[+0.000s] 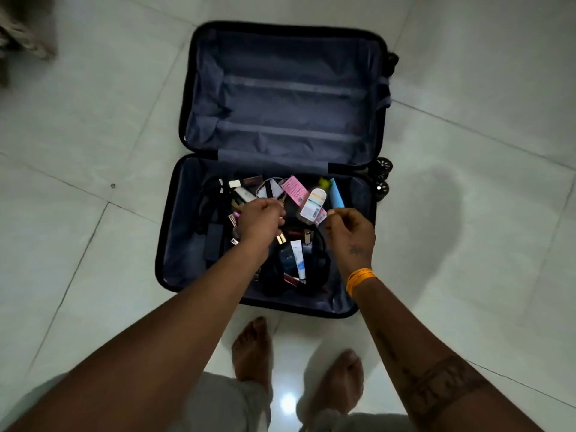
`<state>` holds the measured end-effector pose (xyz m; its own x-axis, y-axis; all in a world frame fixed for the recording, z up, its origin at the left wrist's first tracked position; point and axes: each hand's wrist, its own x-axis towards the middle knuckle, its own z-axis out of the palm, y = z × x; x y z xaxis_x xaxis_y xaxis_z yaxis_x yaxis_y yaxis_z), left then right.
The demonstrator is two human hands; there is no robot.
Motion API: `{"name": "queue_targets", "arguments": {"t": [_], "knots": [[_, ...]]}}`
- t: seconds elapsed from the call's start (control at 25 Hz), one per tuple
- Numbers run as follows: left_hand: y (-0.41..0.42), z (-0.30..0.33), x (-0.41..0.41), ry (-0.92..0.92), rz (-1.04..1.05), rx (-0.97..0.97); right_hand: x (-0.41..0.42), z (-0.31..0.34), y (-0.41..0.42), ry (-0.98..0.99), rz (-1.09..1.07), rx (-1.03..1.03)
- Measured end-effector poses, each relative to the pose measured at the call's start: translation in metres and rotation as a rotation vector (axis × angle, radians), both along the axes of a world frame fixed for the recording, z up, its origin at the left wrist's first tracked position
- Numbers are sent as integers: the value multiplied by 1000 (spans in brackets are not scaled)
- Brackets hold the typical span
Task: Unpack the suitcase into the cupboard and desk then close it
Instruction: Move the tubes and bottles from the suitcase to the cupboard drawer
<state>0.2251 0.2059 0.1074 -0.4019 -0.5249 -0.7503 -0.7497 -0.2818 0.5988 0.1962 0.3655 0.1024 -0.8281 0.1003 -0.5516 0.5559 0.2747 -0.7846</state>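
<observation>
A dark suitcase [174, 232] lies open flat on the floor, and its far half [290, 98] holds nothing. The near half holds several small items: a pink box [294, 187], a white bottle [314, 204], a blue tube [336, 193], black headphones [314, 263], a white tube [298, 257], black cables with an adapter [213, 235] and lipsticks. My left hand [260, 218] hovers over the middle of the items with its fingers curled. My right hand [350, 229] hovers beside the white bottle, thumb and fingers curled together. I see nothing plainly held in either hand.
Pale floor tiles [93, 151] surround the suitcase. Its wheels [382, 174] stick out on the right side. My bare feet [252, 350] stand just in front of the near rim. A blurred woven object [25, 35] sits at the top left corner.
</observation>
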Motion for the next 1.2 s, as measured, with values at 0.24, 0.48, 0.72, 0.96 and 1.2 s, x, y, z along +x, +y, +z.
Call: {"name": "queue_targets", "arguments": {"t": [0.24,0.48,0.72,0.96,1.2], "knots": [[6,-163,-22,-11,-47,-306,-20,-123,-17,166,15,163],[14,-152,-46,-101,-253,-580,-23,-154,-25,359,118,315],[21,-144,-66,-255,-237,-604,-44,-157,-4,549,215,589],[32,-146,-75,-283,-261,-546,-45,-162,-2,376,306,458],[30,-149,-68,-134,35,-412,-49,-164,6,215,333,472]]}}
